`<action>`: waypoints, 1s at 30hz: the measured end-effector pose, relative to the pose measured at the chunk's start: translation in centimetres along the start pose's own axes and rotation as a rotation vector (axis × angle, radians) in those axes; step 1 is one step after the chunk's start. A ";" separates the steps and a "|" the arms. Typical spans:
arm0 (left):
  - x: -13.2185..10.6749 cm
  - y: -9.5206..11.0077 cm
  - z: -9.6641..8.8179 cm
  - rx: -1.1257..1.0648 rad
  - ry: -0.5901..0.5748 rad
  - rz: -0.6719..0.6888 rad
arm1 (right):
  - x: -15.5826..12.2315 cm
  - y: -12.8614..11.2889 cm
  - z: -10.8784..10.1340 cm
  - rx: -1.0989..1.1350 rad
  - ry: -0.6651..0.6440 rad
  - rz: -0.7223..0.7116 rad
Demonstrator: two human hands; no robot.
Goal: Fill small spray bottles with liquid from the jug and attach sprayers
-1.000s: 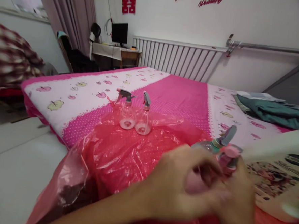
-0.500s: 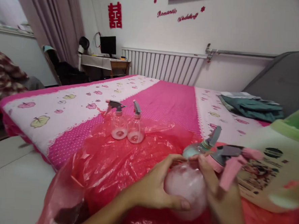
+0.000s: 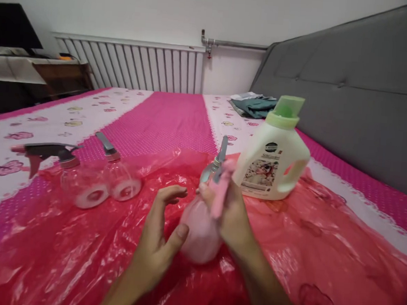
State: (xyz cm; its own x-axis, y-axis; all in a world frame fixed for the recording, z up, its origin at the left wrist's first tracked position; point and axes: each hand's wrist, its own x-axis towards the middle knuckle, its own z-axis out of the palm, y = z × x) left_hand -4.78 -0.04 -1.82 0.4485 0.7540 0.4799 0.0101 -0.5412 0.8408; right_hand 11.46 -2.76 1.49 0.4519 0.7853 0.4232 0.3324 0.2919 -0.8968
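A round clear spray bottle (image 3: pixel 200 233) with pinkish liquid stands on the red plastic sheet (image 3: pixel 304 250) in front of me. My right hand (image 3: pixel 232 214) is closed around its pink trigger head and neck. My left hand (image 3: pixel 158 239) rests against the bottle's left side with the thumb on it and the fingers curled loosely apart. Just behind the pink head stands another spray bottle with a grey trigger (image 3: pixel 216 165). A white detergent jug with a green cap (image 3: pixel 274 152) stands upright to the right of it.
Two more clear spray bottles (image 3: pixel 84 186) (image 3: pixel 121 179) stand on the sheet at the left. The sheet lies over a pink and white bed cover (image 3: pixel 164 118). A grey headboard (image 3: pixel 358 97) runs along the right, folded clothes (image 3: pixel 256 105) lie at the far end, and a radiator (image 3: pixel 136 65) lines the wall.
My view has swung right, so the jug and headboard are now in full view. My left hand has loosened from cupping the bottle; my right hand now grips the pink trigger head.
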 end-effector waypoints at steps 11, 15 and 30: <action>-0.5 0.7 0.7 -0.048 -0.029 -0.087 | -0.1 -0.7 -0.2 0.023 -0.010 0.109; -0.6 0.9 1.0 -0.103 -0.051 -0.107 | 0.3 -0.7 -0.8 0.065 -0.015 0.064; -0.4 0.2 1.1 -0.193 -0.028 -0.111 | 2.1 -1.7 -4.6 0.146 0.041 -0.008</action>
State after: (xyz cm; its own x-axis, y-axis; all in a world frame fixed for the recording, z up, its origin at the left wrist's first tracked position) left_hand -3.98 -0.86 -2.16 0.4785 0.7929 0.3771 -0.1096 -0.3722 0.9217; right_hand 15.67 -4.12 4.55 0.4843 0.7604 0.4328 0.2139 0.3767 -0.9013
